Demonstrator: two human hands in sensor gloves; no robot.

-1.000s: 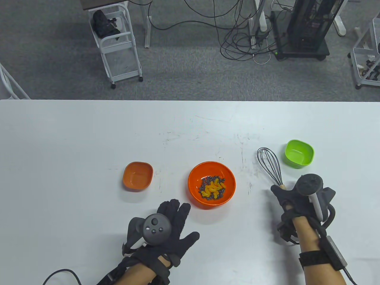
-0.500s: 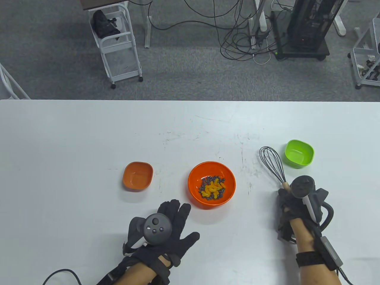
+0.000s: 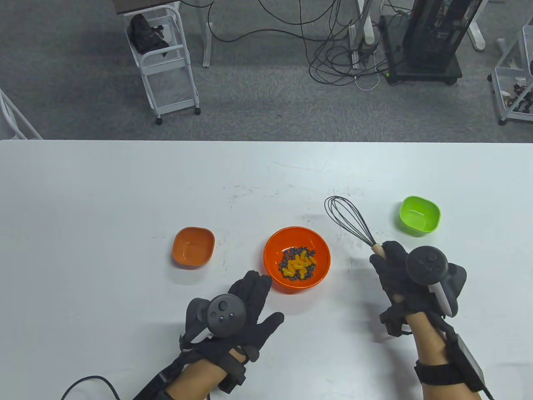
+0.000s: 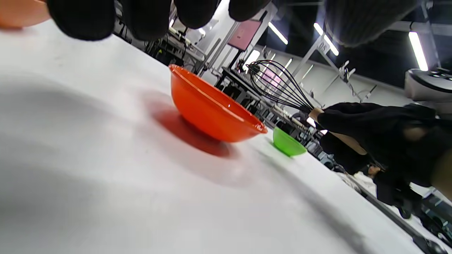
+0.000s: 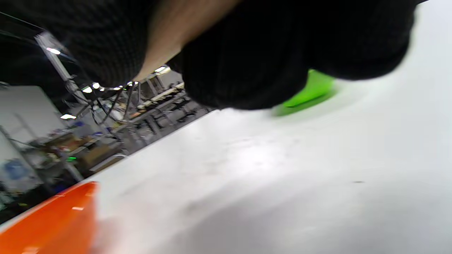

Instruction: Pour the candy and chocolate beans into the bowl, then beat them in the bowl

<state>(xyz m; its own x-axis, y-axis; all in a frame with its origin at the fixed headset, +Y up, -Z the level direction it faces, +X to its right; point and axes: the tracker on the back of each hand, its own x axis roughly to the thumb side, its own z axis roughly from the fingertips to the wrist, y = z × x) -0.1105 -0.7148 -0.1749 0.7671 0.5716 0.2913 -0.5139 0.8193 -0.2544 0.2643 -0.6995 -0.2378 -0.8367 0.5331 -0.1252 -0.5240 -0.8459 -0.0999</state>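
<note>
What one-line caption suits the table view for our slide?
Right hand lifts a whisk toward the orange bowl of candy; left hand open beside it.

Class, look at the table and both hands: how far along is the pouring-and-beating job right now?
Pouring looks done: candy and chocolate beans lie in the round orange bowl, while the small orange dish and green dish sit empty. In hand: the right hand holds the whisk above the table, beside the bowl. The left hand holds nothing. Beating remains.
</note>
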